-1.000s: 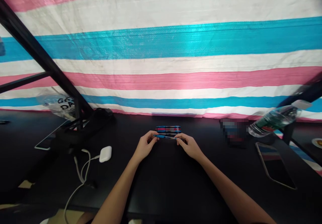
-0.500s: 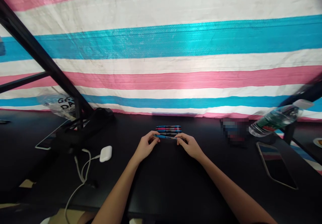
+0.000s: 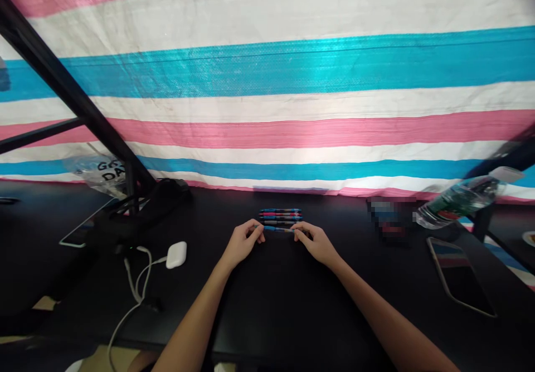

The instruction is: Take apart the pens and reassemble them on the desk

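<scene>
A blue pen (image 3: 278, 229) lies crosswise between my two hands, low over or on the black table (image 3: 267, 299). My left hand (image 3: 246, 239) pinches its left end between thumb and fingers. At the other end, the fingertips of my right hand (image 3: 312, 240) close on the pen in the same way. Just beyond it several pens lie side by side in a stack of rows, among them a red pen (image 3: 280, 214) and a dark pen (image 3: 281, 222). My fingers cover both tips of the held pen.
To the left are a white earbud case (image 3: 176, 255) on a white cable (image 3: 137, 299), and a black metal frame (image 3: 75, 96). A plastic bottle (image 3: 460, 200) leans at the right, above a phone (image 3: 460, 276). A striped sheet (image 3: 267, 132) hangs behind the table.
My left fingers have shifted slightly on the pen's left end and now cover more of it. The right hand and the row of pens look almost the same.
</scene>
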